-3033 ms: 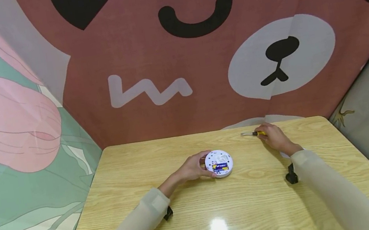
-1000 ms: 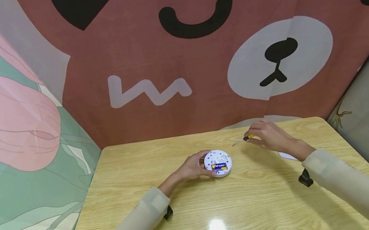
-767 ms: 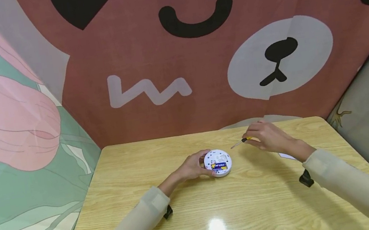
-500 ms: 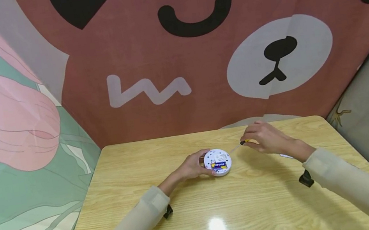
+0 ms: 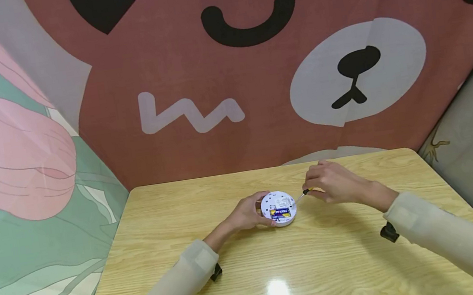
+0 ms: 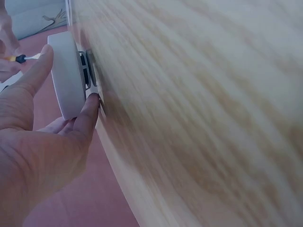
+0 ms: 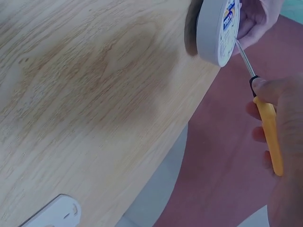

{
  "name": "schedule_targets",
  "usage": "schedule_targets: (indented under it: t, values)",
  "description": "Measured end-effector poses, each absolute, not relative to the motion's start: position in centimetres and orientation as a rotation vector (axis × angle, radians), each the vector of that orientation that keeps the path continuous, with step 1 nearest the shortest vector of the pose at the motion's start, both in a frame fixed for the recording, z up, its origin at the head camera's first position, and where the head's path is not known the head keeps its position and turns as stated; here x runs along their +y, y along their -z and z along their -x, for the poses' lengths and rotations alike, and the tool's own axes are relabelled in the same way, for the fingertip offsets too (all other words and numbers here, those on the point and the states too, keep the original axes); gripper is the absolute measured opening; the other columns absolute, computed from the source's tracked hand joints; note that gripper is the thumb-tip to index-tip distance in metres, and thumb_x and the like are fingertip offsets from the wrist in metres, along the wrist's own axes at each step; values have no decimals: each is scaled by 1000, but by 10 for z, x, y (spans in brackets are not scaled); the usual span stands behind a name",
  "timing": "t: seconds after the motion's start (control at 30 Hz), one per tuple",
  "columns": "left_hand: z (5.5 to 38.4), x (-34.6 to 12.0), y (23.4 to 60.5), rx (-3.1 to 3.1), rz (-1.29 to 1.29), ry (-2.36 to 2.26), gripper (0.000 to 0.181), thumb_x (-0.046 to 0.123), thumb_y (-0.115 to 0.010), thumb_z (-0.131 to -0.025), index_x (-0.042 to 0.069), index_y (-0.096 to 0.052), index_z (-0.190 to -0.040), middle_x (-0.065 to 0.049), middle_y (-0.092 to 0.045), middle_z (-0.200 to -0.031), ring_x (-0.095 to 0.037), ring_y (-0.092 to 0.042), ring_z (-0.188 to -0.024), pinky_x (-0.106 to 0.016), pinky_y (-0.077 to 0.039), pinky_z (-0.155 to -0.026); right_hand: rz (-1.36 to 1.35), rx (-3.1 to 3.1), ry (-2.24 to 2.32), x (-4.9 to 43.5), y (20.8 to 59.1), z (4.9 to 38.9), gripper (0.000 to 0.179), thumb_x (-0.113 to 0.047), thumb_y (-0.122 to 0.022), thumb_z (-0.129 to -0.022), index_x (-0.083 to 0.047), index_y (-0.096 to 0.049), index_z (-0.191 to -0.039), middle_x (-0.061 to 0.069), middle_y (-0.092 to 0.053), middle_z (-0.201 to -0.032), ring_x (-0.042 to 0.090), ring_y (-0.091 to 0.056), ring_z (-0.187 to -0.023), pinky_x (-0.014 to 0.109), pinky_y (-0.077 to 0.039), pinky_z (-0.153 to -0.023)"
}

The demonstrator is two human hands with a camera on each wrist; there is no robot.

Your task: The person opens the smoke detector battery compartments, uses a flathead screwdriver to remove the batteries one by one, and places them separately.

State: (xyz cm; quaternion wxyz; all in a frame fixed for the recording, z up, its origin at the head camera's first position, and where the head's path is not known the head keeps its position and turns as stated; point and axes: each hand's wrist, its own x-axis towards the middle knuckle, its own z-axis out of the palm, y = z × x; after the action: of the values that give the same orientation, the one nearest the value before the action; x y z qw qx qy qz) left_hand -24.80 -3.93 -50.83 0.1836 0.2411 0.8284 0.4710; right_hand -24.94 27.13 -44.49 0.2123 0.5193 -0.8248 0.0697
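A round white battery-powered device (image 5: 277, 201) sits on the table, its face with small holes, a label and blue-and-yellow batteries (image 5: 280, 213) turned up. My left hand (image 5: 244, 214) grips its left rim, thumb at the near side and fingers at the far side. In the left wrist view a dark part (image 6: 85, 71) shows under the white casing (image 6: 66, 75). My right hand (image 5: 337, 184) holds a screwdriver (image 7: 269, 127) by its yellow and black handle. The metal shaft (image 7: 245, 57) slants down to the face near its right edge; the tip appears to touch there.
A flat white piece (image 7: 57, 213) with a rounded end lies on the wooden table (image 5: 254, 271), seen in the right wrist view. Behind the table's far edge hangs a printed bear cloth (image 5: 201, 152). Dark wrist cameras (image 5: 389, 232) sit under both sleeves.
My right hand has lifted the screwdriver from near the table's far edge and brought it left and nearer, its tip now at the device. The left hand and device have stayed almost still.
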Motion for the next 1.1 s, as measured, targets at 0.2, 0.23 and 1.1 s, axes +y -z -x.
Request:
schedule_targets:
  t: [0.2, 0.23, 1.1]
  values:
    - [248, -38, 510, 2372, -686, -1301, 94, 13, -97, -77, 6, -48, -157, -16, -65, -143, -32, -65, -129, -40, -53, -110, -1493, -2286, -162, 265, 444, 246, 13, -14, -91, -82, -14, -82, -91, -3, -72, -86, 14, -65, -79, 35, -54, -66]
    - [247, -38, 510, 2378, -688, -1297, 94, 14, -97, -77, 6, -48, -157, -16, -65, -143, -32, -65, -129, -41, -53, -110, -1499, -2284, -154, 264, 444, 245, 12, -14, -91, -82, -14, -82, -91, -3, -71, -86, 14, -65, -79, 35, -55, -66]
    - [246, -35, 506, 2439, -709, -1267, 92, 16, -99, -76, 2, -52, -154, -16, -68, -139, -29, -69, -122, -37, -55, -105, -1557, -2348, 187, 237, 427, 243, 12, -18, -89, -82, -18, -77, -80, -5, -62, -76, 12, -54, -67, 29, -46, -60]
